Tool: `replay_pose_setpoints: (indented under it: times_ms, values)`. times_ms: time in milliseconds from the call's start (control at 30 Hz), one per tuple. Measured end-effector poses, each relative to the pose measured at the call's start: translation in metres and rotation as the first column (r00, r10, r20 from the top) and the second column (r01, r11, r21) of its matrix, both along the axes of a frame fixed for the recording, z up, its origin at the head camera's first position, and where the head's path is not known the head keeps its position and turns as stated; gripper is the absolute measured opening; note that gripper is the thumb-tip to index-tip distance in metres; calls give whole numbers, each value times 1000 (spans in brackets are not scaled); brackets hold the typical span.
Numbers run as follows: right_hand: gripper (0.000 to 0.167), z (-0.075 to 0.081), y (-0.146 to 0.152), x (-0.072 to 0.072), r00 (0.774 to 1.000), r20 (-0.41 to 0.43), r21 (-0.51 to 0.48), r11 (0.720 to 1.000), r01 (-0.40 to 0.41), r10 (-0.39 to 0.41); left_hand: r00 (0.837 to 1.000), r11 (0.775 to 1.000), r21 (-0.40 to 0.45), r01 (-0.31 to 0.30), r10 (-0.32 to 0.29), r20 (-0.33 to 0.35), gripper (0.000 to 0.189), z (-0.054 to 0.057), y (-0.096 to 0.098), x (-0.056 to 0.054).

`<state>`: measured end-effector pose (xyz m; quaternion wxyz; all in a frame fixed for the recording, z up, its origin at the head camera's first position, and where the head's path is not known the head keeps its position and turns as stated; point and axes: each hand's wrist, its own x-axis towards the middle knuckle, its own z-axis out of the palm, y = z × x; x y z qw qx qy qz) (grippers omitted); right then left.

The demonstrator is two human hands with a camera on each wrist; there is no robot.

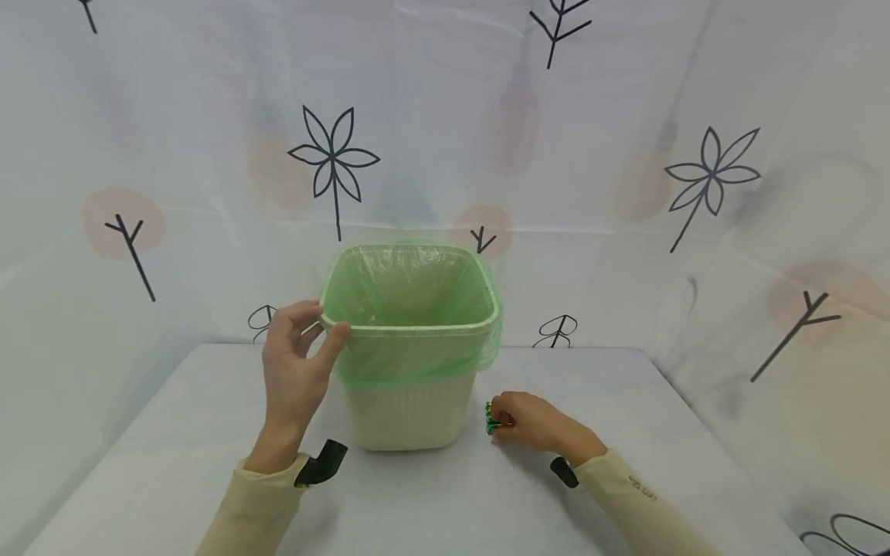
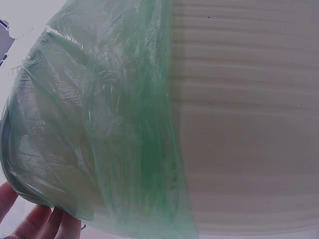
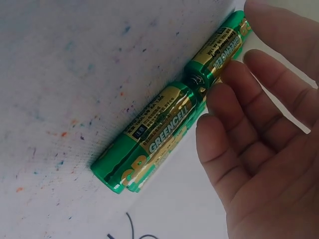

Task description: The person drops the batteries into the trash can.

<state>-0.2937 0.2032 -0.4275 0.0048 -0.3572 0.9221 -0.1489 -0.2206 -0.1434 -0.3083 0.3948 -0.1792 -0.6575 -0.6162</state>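
Note:
A cream waste bin (image 1: 410, 421) stands upright on the table, lined with a thin green plastic bag (image 1: 417, 359) folded over its rim. My left hand (image 1: 295, 371) pinches the bin's near left corner, thumb in front and fingers at the side. In the left wrist view, the fingertips (image 2: 37, 224) touch the rim through the bag. To the right of the bin, my right hand (image 1: 531, 421) holds several green and gold AA batteries (image 3: 159, 129) between thumb and fingers, at the tabletop. Some batteries are partly hidden behind others and the fingers.
The white table (image 1: 389, 502) reaches back to a pale curtain (image 1: 417, 93) printed with flowers and twigs, which also hangs at both sides. Black wrist mounts (image 1: 323, 463) sit on both cream sleeves.

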Motion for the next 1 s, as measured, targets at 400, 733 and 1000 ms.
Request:
replay_pose_setpoints:
  times_ms: [400,733,1000]
  values:
    - [22,0,1,2,998,54,-22,999,-28,29,1000,1000,9,15,-14,-25,40,-1,1,-1]
    - [20,0,-2,0,997,82,-12,1000,-13,14,1000,1000,1,1,-1,-15,40,-1,-1,-2]
    - [19,3,-7,5,992,125,4,1000,23,-23,1000,1000,1,3,-3,-13,40,-1,-1,-2]
